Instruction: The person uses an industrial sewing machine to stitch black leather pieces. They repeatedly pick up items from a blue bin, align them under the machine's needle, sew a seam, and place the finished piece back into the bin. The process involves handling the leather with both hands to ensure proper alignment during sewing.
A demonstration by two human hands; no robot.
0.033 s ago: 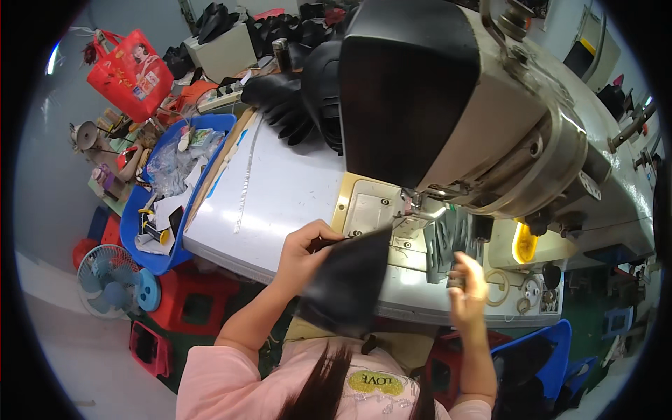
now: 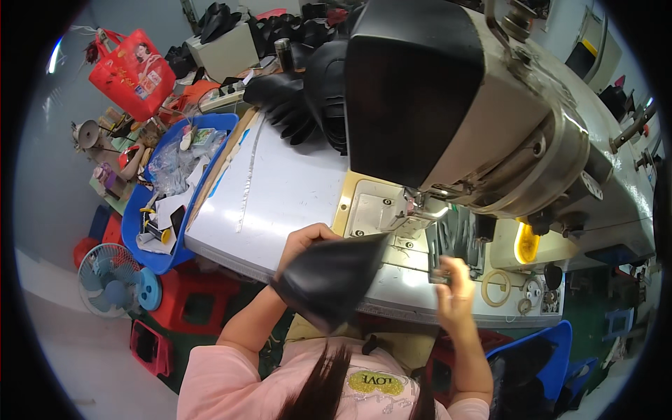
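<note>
A black leather-like piece [image 2: 332, 276], curved and slightly blurred, hangs at the front edge of the table. My left hand [image 2: 304, 241] grips its upper edge, with the fingers partly hidden behind it. The tip of the piece points toward the needle area [image 2: 416, 206] of a large sewing machine [image 2: 518, 126]. To the right, my right hand [image 2: 455, 290] is raised with its fingers curled around something small and dark that I cannot make out. Just beyond it lies a row of thin dark pieces [image 2: 458, 234] on the machine bed.
Black curved pieces [image 2: 294, 112] are piled at the back of the white table [image 2: 280, 182]. A blue tray [image 2: 150, 259] with plastic and scraps stands at the left, beside a fan [image 2: 112, 280] and a red stool [image 2: 185, 301]. A blue bin [image 2: 556, 360] sits at lower right.
The black piece has swung up and tilted in my left hand, its lower part shifting left. My right hand has moved slightly left.
</note>
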